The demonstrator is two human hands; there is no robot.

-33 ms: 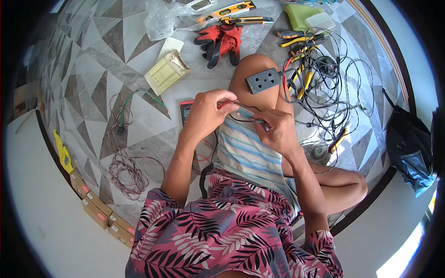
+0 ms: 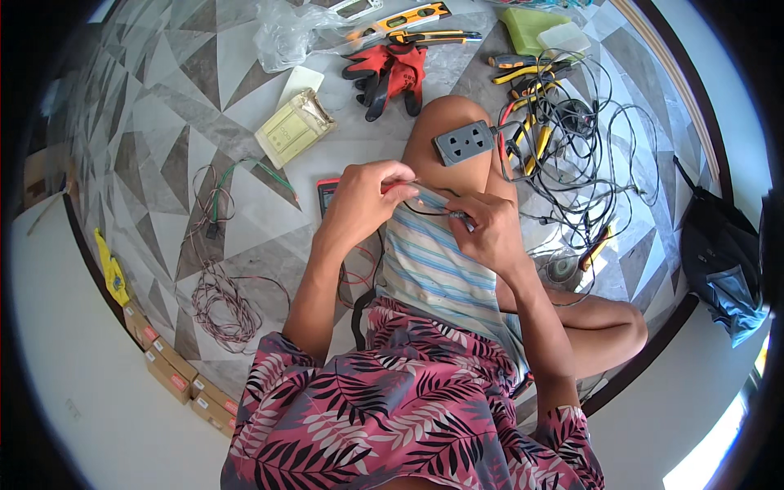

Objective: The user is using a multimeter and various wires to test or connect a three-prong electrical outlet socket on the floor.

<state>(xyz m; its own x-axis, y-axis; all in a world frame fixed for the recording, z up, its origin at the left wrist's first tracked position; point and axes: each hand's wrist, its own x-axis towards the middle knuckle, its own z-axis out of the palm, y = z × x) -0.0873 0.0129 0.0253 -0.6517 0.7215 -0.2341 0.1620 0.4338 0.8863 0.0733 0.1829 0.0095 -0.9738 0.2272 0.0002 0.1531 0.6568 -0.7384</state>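
Observation:
My left hand is closed in a pinch on a slim red probe-like piece with a thin tip, held over my lap. Opposite it, my right hand grips a small dark grey piece with a shiny part; its exact kind I cannot make out. A thin black wire curves between the two hands. A grey extension socket rests on my bare thigh just beyond them. Partly hidden behind my left hand lies a red-edged meter on the floor.
Tangled black cable and yellow-handled pliers lie to the right. Ahead are red-black gloves, a spirit level and a yellowish box. Coiled wire sits left; cartons line the wall.

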